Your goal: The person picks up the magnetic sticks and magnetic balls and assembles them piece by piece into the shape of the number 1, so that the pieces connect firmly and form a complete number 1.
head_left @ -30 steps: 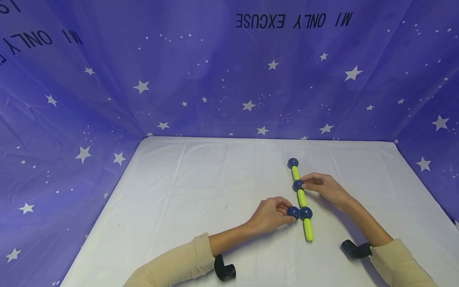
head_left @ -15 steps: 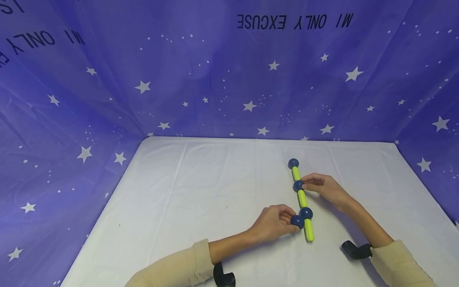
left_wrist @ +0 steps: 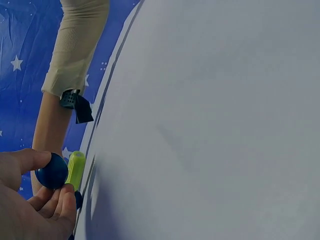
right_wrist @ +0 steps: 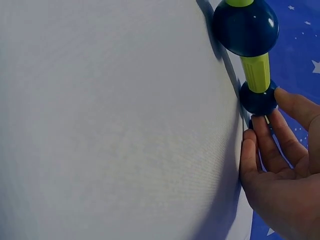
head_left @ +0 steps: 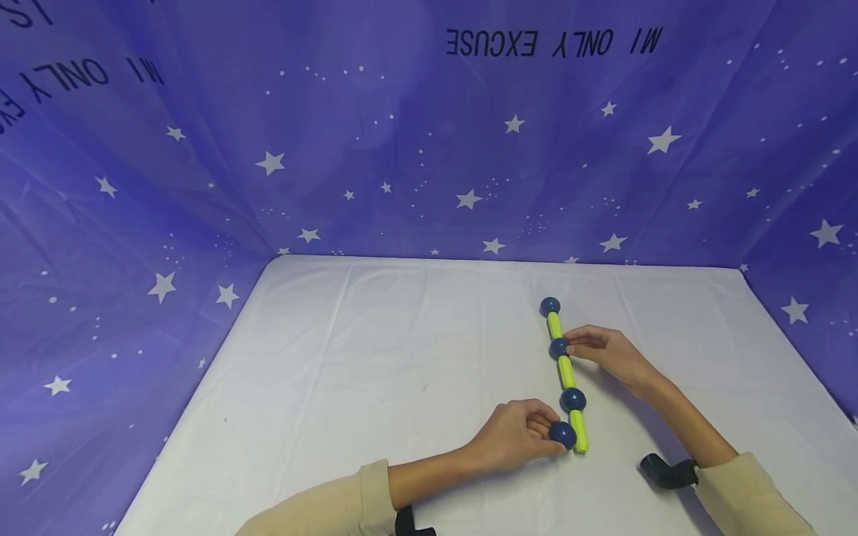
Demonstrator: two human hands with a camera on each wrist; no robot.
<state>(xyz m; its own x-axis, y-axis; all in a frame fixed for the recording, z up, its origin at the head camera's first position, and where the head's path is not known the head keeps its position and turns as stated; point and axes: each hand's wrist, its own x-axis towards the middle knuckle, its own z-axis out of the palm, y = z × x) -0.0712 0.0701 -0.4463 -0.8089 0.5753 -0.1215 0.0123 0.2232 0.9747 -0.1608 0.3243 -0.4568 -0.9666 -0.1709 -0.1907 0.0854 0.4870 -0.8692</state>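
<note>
A chain of yellow-green rods (head_left: 567, 372) and blue balls lies on the white cloth, running from its far ball (head_left: 550, 306) toward the near side. My left hand (head_left: 512, 438) pinches a separate blue ball (head_left: 562, 434) between thumb and fingers, right beside the chain's nearest rod (head_left: 579, 432). In the left wrist view this ball (left_wrist: 52, 171) overlaps the rod's end (left_wrist: 76, 167). My right hand (head_left: 613, 356) pinches the chain's second ball from the far end (head_left: 559, 348); the right wrist view shows thumb and fingertips on that ball (right_wrist: 258, 98).
A white cloth (head_left: 402, 335) covers the table. Purple star-printed fabric (head_left: 375, 149) rises behind and at both sides. A black bent piece (head_left: 669, 472) sits at the right sleeve, another (head_left: 412, 523) at the left sleeve.
My left hand has moved toward the near side with its ball, from beside the chain's third ball to the free end of the nearest rod. The right hand has kept its hold.
</note>
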